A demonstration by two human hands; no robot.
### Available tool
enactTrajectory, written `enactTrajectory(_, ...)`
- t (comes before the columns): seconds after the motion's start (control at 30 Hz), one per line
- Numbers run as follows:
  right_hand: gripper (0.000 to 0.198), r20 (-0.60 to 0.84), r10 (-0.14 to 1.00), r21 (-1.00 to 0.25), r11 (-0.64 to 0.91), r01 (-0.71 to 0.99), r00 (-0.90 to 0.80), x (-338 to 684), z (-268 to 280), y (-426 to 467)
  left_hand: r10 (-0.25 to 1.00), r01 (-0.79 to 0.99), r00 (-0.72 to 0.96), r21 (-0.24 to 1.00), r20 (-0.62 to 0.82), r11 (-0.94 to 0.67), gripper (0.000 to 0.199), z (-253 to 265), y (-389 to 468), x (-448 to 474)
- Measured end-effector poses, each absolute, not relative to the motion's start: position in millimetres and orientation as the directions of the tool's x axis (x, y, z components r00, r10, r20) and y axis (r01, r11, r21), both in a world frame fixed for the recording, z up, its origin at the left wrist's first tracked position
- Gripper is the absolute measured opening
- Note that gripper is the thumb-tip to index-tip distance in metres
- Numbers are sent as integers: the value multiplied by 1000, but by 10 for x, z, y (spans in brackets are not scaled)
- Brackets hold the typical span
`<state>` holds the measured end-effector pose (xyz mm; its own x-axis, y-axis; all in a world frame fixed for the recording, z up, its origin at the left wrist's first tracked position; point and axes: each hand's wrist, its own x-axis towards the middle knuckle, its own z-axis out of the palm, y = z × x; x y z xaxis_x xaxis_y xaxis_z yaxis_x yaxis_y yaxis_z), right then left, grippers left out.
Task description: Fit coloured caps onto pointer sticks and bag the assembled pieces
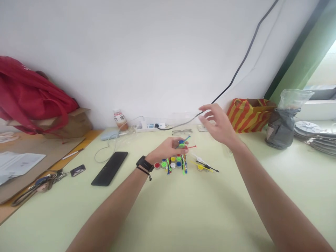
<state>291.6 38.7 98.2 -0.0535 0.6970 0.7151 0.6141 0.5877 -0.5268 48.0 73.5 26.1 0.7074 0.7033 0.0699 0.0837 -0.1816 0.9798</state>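
My left hand (169,147), with a black watch on its wrist, is closed around a few small plastic arrow spinners (181,145); blue, green and red parts show between thumb and fingers. Just beneath it, several more round-based arrow spinners (172,164) in red, green, yellow, white and blue stand in a group on the table. To their right lies a smaller bunch of white, black and yellow arrow spinners (201,166). Raised above and right of these, my right hand (216,124) has its thumb and fingers apart, with nothing visible in them.
A black phone (109,168) lies left on the pale green table (168,213). Along the wall are a bottle (120,120), a power strip (149,127), eyeglasses (182,131) and a striped bag (249,115). A grey bag (280,127) stands right; keys (44,182) lie far left.
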Motion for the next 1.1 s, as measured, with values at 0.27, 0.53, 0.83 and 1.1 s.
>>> enactTrajectory(0.27,24,-328,854,-467,225,855,-404,3165,472,648,850,-2,527,1000,-9,12,50,224,806,477)
enactTrajectory(0.53,28,-359,793,-489,289,823,-492,3001,247,716,802,148,598,981,11,-124,57,222,768,459)
enactTrajectory(0.83,18,23,964,-560,232,796,-265,3345,535,695,772,222,636,954,16,-203,54,238,779,443)
enactTrajectory(1.1,21,424,900,-882,384,273,102,3585,937,534,771,307,637,915,7,-262,62,288,743,444)
